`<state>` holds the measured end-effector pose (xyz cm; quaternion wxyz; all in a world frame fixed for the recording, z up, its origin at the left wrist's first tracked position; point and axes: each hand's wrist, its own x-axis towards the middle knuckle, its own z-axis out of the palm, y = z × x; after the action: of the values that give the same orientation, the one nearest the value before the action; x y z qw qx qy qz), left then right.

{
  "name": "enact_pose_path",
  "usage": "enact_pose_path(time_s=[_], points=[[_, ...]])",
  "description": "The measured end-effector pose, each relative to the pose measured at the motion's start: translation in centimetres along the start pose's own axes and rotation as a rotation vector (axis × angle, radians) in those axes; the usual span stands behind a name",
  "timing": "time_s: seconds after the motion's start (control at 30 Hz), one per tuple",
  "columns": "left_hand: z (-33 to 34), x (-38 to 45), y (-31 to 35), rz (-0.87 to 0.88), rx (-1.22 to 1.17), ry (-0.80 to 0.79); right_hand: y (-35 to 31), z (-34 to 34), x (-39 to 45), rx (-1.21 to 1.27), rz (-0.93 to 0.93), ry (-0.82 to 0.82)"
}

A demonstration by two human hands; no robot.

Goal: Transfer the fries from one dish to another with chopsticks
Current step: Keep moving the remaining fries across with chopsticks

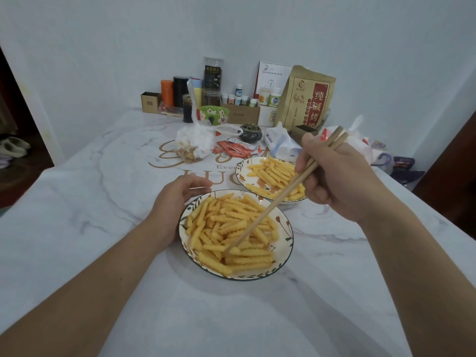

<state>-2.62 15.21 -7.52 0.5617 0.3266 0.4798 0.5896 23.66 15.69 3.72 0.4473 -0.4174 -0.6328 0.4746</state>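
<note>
Yellow fries (231, 228), leaf-patterned white plate (284, 265)

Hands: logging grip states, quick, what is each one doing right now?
Left hand: open, fingers loosely cupped against the near dish rim.
Right hand: grips the chopsticks, tips down among the fries.

The right hand (337, 176) grips wooden chopsticks (280, 195) whose tips dip among the fries (229, 230) heaped in the near plate (287, 228). The left hand (175, 202) curls against that plate's left rim. A second plate (240, 171) of fries sits just behind on the marble table (90, 228).
</note>
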Motion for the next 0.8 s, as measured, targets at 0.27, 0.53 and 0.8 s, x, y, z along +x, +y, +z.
enact_pose_path(time_s=[0.27, 0.53, 0.8], points=[[0.1, 0.0, 0.1, -0.010, 0.006, 0.023, 1.6, -1.8, 1.8, 0.123, -0.038, 0.111], [0.4, 0.1, -0.1, 0.030, 0.156, 0.058, 6.6, -1.8, 5.1, 0.170, -0.176, 0.585], [0.4, 0.9, -0.1, 0.035, 0.199, 0.051, 8.3, -2.5, 3.9, 0.104, -0.191, 0.482]])
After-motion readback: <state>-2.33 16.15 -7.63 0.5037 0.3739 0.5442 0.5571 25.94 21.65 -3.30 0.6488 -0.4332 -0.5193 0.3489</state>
